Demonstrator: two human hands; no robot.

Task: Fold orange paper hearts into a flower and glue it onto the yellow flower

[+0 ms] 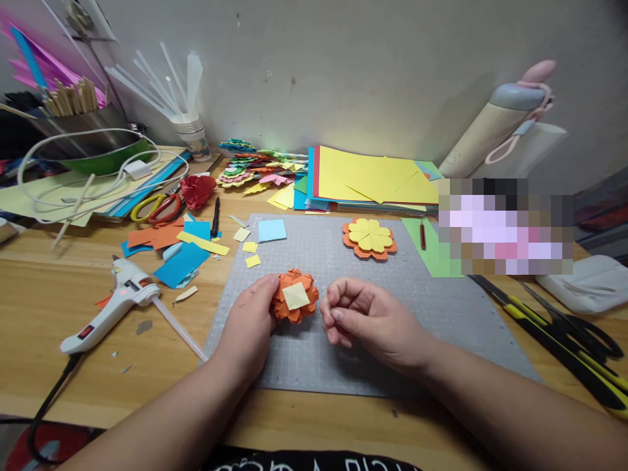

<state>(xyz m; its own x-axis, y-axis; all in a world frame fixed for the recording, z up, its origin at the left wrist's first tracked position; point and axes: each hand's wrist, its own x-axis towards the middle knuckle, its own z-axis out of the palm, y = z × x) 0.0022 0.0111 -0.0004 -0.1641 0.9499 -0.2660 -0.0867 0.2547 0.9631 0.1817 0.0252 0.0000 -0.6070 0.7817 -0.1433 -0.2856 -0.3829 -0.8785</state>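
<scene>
My left hand (250, 320) holds an orange folded paper flower (287, 311) above the grey cutting mat (314, 373). A small pale yellow square (296, 296) lies on the flower's upper face. Just right of the flower is my right hand (366, 320), its fingers curled and the thumb near the fingertips; whether anything small sits between them is hidden. Farther back on the mat rests a flat flower with yellow petals (370, 235) over orange ones. Small yellow squares (252, 261) and a light blue square (272, 230) lie at the mat's back left.
At left, a white glue gun (110, 304) lies beside blue paper scraps (182, 263). Black scissors (579, 327) and a black-and-yellow tool (554, 343) are at right. Stacked coloured paper (367, 176), paper flowers (255, 171) and a cup of clear sticks (193, 139) stand behind.
</scene>
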